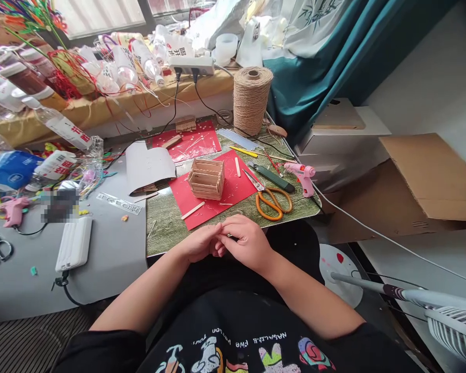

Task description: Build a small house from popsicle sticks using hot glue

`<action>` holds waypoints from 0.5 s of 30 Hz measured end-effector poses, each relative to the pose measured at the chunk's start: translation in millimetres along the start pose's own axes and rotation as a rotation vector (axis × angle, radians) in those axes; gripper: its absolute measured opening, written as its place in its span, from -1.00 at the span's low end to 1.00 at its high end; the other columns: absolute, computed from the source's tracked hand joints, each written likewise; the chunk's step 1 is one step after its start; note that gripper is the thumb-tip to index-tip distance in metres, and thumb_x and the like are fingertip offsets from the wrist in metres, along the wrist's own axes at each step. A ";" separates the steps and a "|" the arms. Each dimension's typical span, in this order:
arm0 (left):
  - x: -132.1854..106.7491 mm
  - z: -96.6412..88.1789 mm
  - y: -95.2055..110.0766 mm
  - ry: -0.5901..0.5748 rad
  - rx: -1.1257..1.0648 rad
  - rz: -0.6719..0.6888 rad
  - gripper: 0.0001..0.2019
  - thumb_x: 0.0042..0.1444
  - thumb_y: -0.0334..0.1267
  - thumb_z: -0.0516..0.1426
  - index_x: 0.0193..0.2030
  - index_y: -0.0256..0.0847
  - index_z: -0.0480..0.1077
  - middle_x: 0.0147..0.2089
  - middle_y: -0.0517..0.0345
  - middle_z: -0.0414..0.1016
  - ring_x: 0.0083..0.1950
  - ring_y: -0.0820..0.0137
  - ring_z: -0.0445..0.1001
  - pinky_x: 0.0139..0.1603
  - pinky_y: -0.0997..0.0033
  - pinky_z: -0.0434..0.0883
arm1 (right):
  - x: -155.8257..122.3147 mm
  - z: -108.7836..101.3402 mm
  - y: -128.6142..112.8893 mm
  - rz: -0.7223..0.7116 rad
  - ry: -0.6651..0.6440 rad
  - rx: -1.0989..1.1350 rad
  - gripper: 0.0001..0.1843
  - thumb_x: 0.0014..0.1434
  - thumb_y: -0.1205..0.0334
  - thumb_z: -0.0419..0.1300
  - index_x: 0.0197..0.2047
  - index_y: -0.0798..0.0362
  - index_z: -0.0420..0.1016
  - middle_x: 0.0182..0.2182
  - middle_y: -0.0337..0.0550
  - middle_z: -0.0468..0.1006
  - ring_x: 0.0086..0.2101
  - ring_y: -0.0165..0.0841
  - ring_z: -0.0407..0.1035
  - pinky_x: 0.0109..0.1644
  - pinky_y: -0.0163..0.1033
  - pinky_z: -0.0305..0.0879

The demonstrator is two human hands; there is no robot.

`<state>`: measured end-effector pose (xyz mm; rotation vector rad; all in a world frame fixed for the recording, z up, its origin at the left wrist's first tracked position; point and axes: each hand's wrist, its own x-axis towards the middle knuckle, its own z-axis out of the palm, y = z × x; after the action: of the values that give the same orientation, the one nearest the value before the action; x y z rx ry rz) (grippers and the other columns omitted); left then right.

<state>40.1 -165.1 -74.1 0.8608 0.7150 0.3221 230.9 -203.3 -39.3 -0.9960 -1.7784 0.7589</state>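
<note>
My left hand (pixel 202 241) and my right hand (pixel 245 239) are clasped together over my lap at the table's front edge. The right hand's fingers fold over the left hand's fingers, and no object shows between them. Just beyond them is a red sheet (pixel 238 194). On it stands a small openwork box made of wooden craft sticks (pixel 206 178), open at the top. Loose craft sticks (pixel 193 210) lie beside it. Orange-handled scissors (pixel 274 203) rest at the sheet's right edge, near a green utility knife (pixel 272 177) and a pink glue gun (pixel 301 176).
A big twine spool (pixel 252 101) stands at the back, by glue sticks (pixel 237 140) and a power strip (pixel 192 65). Bottles (pixel 68 127) crowd the left. A white power bank (pixel 74 243) lies on the grey surface. Cardboard boxes (pixel 431 176) and a fan (pixel 454 331) are on the right.
</note>
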 end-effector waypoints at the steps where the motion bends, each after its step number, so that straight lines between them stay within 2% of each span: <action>1: 0.2 -0.3 1.8 0.006 0.009 0.003 -0.26 0.22 0.48 0.20 -0.57 -0.22 0.30 -0.56 0.10 0.36 -0.48 0.42 0.33 -0.41 0.41 0.23 | -2.5 -2.6 2.8 -0.031 -0.002 -0.028 -0.69 0.45 0.33 0.24 -0.35 -0.05 0.68 -0.29 -0.14 0.72 -0.22 -0.25 0.55 0.03 -0.05 0.51; 4: -0.9 -1.5 13.0 0.023 -0.040 0.030 -0.26 0.31 0.43 0.15 -0.59 -0.20 0.26 -0.58 0.15 0.29 -0.49 0.43 0.32 -0.45 0.44 0.19 | -9.4 -11.1 14.4 -0.034 0.068 -0.032 -0.76 0.46 0.30 0.23 -0.24 -0.04 0.69 -0.23 -0.09 0.73 -0.18 -0.22 0.57 0.07 -0.03 0.52; 7: -3.0 -0.9 26.1 0.020 -0.202 0.073 -0.24 0.28 0.45 0.15 -0.63 -0.18 0.18 -0.63 0.24 0.12 -0.58 0.48 0.19 -0.55 0.47 0.08 | -15.1 -17.4 26.9 0.160 0.211 0.171 -0.82 0.46 0.14 0.28 -0.16 -0.06 0.72 -0.18 -0.08 0.74 -0.13 -0.22 0.61 0.08 -0.05 0.56; 10: -1.7 2.5 30.5 0.178 -0.212 0.227 -0.42 0.19 0.20 0.40 -0.52 -0.23 0.35 -0.61 0.26 0.22 -0.58 0.52 0.21 -0.55 0.53 0.14 | -19.3 -17.8 36.6 0.403 0.293 0.514 -0.75 0.38 -0.05 0.37 -0.14 -0.06 0.73 -0.20 -0.12 0.74 -0.16 -0.24 0.63 0.05 -0.07 0.60; 12: 1.0 4.7 28.7 0.282 -0.193 0.341 -0.50 0.10 0.08 0.49 -0.47 -0.24 0.41 -0.61 0.29 0.25 -0.57 0.55 0.22 -0.51 0.57 0.19 | -20.9 -16.9 41.4 0.502 0.355 0.661 -0.70 0.20 -0.09 0.52 -0.22 -0.05 0.70 -0.29 -0.18 0.71 -0.26 -0.28 0.59 -0.03 -0.10 0.60; 14: 3.8 5.8 25.9 0.325 -0.224 0.419 -0.45 0.10 0.11 0.49 -0.53 -0.23 0.34 -0.68 0.36 0.11 -0.60 0.59 0.11 -0.53 0.60 0.15 | -21.5 -17.8 46.0 0.546 0.444 0.711 -0.64 0.04 -0.06 0.63 -0.31 -0.04 0.65 -0.38 -0.24 0.66 -0.35 -0.33 0.53 -0.11 -0.15 0.57; 15: 4.9 6.1 24.8 0.335 -0.249 0.448 -0.40 0.15 0.13 0.46 -0.57 -0.22 0.28 -0.71 0.39 0.01 -0.62 0.59 0.04 -0.55 0.59 0.12 | -21.5 -19.4 48.6 0.557 0.482 0.719 -0.62 0.03 -0.07 0.62 -0.34 -0.04 0.62 -0.42 -0.26 0.62 -0.38 -0.35 0.50 -0.15 -0.17 0.55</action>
<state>48.3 -150.5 -54.1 0.7291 0.7660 0.9543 268.5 -197.4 -81.1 -1.0481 -0.7082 1.2560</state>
